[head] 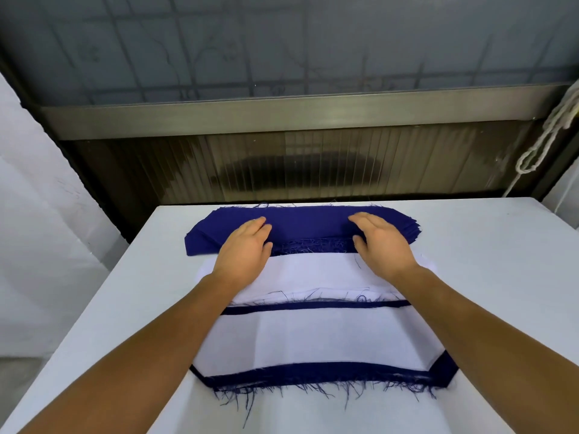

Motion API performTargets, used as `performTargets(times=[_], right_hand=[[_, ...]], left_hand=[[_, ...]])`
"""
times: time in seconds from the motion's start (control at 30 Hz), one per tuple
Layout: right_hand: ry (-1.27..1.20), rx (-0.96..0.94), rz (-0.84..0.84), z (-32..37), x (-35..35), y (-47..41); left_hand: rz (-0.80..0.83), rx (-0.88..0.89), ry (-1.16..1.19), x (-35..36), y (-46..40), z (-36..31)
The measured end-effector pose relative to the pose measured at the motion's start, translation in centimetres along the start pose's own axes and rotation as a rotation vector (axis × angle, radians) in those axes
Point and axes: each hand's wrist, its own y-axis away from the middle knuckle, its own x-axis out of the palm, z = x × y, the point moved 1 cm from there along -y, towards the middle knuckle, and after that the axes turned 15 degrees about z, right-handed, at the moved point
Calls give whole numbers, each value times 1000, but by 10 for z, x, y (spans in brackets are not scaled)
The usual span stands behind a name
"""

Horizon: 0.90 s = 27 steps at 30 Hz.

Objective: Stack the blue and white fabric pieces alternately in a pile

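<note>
A stack of dark blue fabric pieces lies at the far end of the white table. Just in front of it sits a stack of white fabric pieces. Nearest to me is the mixed pile, white on top with frayed blue edges showing at its near and far sides. My left hand rests flat on the near left part of the blue stack, fingers straight. My right hand lies flat on the near right part of the blue stack, thumb out toward the middle.
A dark ribbed glass panel and metal rail stand right behind the table's far edge. A white knotted rope hangs at the upper right. White cloth covers the left side beyond the table.
</note>
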Motion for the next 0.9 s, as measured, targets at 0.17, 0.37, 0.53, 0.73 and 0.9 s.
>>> performTargets(times=[0.17, 0.37, 0.53, 0.73, 0.9], right_hand=[[37, 47, 16, -9, 8, -5], [169, 88, 21, -9, 5, -12], [111, 63, -49, -8, 2, -11], [-3, 68, -53, -6, 4, -11], [-79, -1, -74, -3, -8, 8]], left_hand=[[23, 0, -87, 8, -1, 7], [-19, -11, -207, 7, -3, 1], [-40, -61, -247, -1, 3, -7], [-94, -88, -61, -5, 3, -9], [-125, 9, 13, -15, 19, -6]])
